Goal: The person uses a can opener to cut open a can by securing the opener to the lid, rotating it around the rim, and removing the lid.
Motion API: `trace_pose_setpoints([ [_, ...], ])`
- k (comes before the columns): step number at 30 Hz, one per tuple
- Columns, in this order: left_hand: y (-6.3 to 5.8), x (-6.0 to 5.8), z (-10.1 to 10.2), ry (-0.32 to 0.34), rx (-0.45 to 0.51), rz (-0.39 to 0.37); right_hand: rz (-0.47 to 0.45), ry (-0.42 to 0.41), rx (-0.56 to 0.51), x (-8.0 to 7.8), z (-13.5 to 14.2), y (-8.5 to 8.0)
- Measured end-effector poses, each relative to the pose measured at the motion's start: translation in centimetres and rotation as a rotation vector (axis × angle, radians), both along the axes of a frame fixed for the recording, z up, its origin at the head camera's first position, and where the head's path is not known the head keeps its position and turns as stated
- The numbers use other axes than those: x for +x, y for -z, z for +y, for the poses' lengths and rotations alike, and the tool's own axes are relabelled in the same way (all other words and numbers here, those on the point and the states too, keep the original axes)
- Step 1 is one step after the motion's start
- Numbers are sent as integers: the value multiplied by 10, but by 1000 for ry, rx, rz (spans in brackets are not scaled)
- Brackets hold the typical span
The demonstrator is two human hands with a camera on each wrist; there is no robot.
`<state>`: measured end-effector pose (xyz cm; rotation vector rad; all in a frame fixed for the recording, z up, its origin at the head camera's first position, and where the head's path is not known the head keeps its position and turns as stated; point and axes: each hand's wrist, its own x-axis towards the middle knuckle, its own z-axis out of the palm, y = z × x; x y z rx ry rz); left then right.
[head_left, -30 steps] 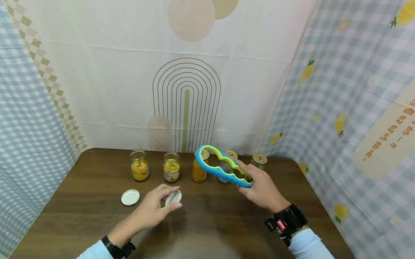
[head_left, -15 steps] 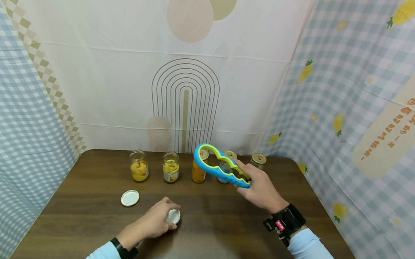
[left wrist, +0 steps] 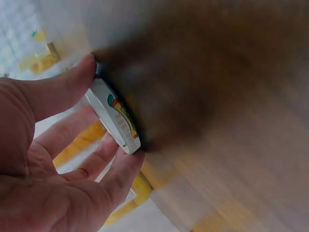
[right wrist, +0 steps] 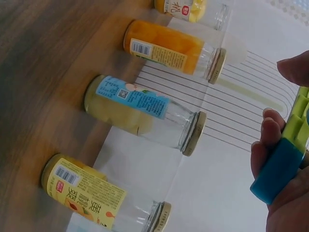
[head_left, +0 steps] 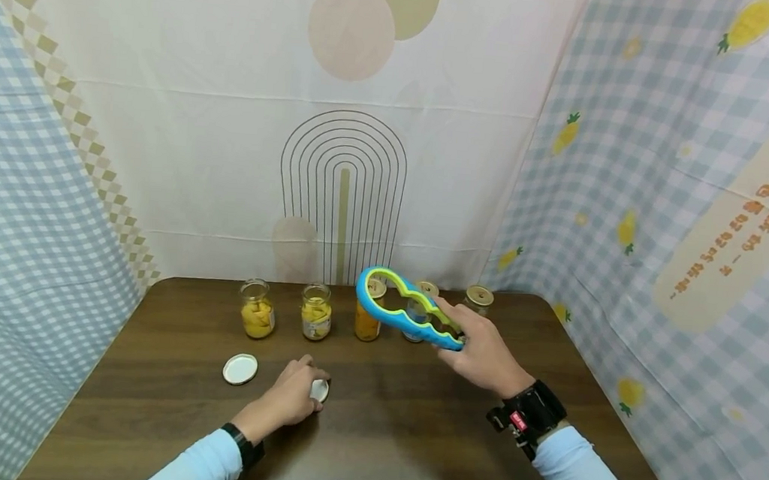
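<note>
My left hand (head_left: 291,392) pinches a round jar lid (head_left: 320,391) by its edge, low over the table. The lid's white inside shows in the head view; in the left wrist view its printed edge shows between thumb and fingertips. Whether it touches the table I cannot tell. My right hand (head_left: 484,353) grips a blue and green jar opener (head_left: 411,326), held raised before the right-hand jars. Two lidless jars of yellow fruit, one at the far left (head_left: 257,319) and one beside it (head_left: 316,320), stand behind my left hand. Another lid (head_left: 240,369) lies white side up.
Three jars with gold lids stand to the right: one with orange fruit (right wrist: 166,46), one with a blue label (right wrist: 135,101), one with a yellow label (right wrist: 87,193). The opener partly covers them in the head view. A patterned cloth (head_left: 229,145) hangs behind the table (head_left: 409,438).
My left hand has lowered the lid from in front of the jars toward the tabletop, then shifted slightly back and left. The right hand and the opener have stayed nearly still.
</note>
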<state>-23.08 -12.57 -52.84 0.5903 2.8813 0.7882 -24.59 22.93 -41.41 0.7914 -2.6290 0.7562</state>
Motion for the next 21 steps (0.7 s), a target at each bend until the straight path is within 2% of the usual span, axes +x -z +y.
trace_pose_setpoints([
  [2,0,-8,-2,-21,-2,-3,6,-9,8,0,-2,1],
  [3,-9,-9,-1,-47,6,-27,6,-12,11,0,-3,1],
  [6,-11,-19,-4,-89,28,-56,4,-12,22,1,-5,3],
  [9,-12,-24,-7,-121,51,-91,1,-9,22,1,-7,5],
  [21,-7,-26,-5,-162,47,-149,9,-8,23,1,-8,9],
])
